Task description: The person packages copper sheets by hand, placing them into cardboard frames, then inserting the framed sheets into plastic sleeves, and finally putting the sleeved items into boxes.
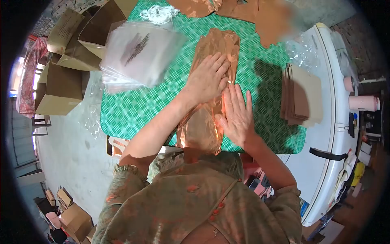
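Observation:
A long strip of shiny copper-coloured film, folded and crinkled, lies lengthwise in front of me on a green checked tablecloth. Its near end reaches the table edge by my body. My left hand rests flat across the upper middle of the film, fingers stretched out. Just below and to the right, my right hand lies along the film's right edge with its fingers extended and its thumb over the film. The fingertips of my right hand are close to my left hand. Neither hand grips anything visibly.
Clear plastic bags lie stacked at left, below a bundle of white string. More copper-coloured sheets spread across the far edge. On the right are a stack of brown and beige pieces and a white appliance. Cardboard boxes stand left.

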### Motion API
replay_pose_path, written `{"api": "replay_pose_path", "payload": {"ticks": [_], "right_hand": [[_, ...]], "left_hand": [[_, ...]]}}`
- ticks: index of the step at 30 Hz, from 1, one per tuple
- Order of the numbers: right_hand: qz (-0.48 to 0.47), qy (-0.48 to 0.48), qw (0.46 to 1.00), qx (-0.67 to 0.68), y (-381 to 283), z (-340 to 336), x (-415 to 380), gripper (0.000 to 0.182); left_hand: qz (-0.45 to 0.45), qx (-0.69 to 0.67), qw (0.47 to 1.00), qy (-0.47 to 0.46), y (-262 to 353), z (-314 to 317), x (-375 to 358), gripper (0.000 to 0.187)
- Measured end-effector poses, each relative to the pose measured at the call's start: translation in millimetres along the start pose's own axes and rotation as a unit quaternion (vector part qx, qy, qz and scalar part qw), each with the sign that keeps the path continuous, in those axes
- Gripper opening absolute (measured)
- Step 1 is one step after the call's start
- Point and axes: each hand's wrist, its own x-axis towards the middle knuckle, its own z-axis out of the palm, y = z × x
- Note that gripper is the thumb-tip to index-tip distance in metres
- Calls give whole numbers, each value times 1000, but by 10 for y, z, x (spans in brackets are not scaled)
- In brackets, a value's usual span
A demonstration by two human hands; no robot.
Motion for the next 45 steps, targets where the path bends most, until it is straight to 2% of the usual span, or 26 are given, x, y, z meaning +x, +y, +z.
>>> {"api": "replay_pose_path", "payload": {"ticks": [8,23,29,31,35,38,41,45], "right_hand": [[14,57,998,-28,404,156,364,69],[-18,168,977,-127,1044,316,1219,58],[-15,156,972,-174,1272,345,1547,58],[-27,162,974,-153,1307,278,1578,59],[-37,173,974,-143,1216,236,1322,62],[-104,163,976,-103,1000,139,823,66],[-75,58,993,-77,608,-54,412,71],[-92,-22,995,-19,193,-175,-69,76]], "left_hand": [[-10,13,1000,-1,4,32,-2,56],[-10,20,1000,-17,7,27,5,56],[-6,25,1000,-2,10,45,-13,56],[-11,25,1000,-5,15,31,-17,57],[-12,24,1000,3,13,26,-13,56],[-5,26,999,22,-15,77,-23,55],[0,3,999,45,-13,70,-25,53],[1,8,999,45,-16,72,-25,52]]}}
